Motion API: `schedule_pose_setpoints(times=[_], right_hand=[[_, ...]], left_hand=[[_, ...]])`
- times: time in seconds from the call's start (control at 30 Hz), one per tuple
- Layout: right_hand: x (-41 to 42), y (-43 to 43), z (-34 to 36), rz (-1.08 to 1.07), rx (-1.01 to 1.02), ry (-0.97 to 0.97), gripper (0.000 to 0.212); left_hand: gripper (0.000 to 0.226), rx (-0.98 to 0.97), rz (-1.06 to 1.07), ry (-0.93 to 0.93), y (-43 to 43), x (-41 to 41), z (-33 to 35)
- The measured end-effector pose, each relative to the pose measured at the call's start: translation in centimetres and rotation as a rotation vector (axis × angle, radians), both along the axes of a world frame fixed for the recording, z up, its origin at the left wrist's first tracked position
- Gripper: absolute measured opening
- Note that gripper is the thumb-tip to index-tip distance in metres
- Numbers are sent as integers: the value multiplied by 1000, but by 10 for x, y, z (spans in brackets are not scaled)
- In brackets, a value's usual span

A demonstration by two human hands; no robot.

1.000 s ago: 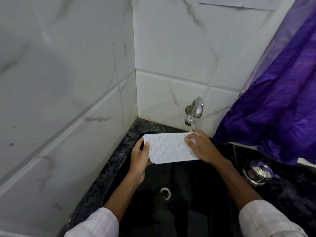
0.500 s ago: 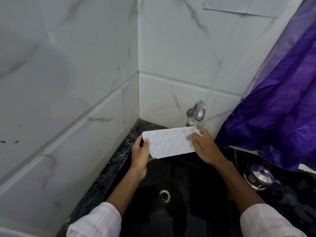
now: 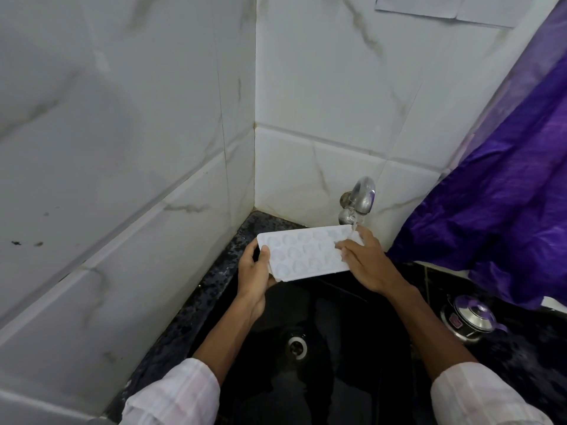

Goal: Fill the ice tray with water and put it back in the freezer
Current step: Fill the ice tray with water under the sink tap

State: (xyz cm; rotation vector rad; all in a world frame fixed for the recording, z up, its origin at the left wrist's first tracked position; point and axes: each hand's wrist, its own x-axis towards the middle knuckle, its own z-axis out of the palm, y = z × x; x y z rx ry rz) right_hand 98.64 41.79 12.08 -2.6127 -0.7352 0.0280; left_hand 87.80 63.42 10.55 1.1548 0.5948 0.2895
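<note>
Holding the white ice tray over the black sink, we keep it roughly level beneath the steel tap, which juts from the far tiled wall. Our left hand grips the tray's left end, thumb curled over the top edge and the other fingers tucked underneath, where we cannot see them. Our right hand closes on the right end, fingers spread across the top of the tray and covering the cavities there. A thin stream of water falls from the spout onto the tray's far right corner, just beside our right fingertips. The rows of rounded cavities show plainly on the uncovered part of the tray; whether they already hold water we cannot tell. Below the tray the sink basin lies dark, with its round metal drain near the middle, between our two forearms. A speckled dark counter rims the sink on the left, meeting the left tiled wall at the corner. To the right a purple cloth hangs down over the counter, and near its lower edge sits a small steel pot with a lid, well apart from the tray. Pale striped sleeves cover both arms at the near edge of the view.
</note>
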Motion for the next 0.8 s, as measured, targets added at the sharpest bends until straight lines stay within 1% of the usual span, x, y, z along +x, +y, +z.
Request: schedule_pose_setpoints(times=[0.4, 0.5, 0.8], right_hand=[[-1, -1, 1, 3, -9, -28, 32], [-1, -3, 0, 6, 0, -47, 29], [-5, -6, -3, 11, -23, 7, 31]], left_hand=[[33, 5, -15, 1, -1, 1, 0], [33, 5, -18, 2, -2, 0, 0], [31, 9, -27, 12, -4, -2, -1]])
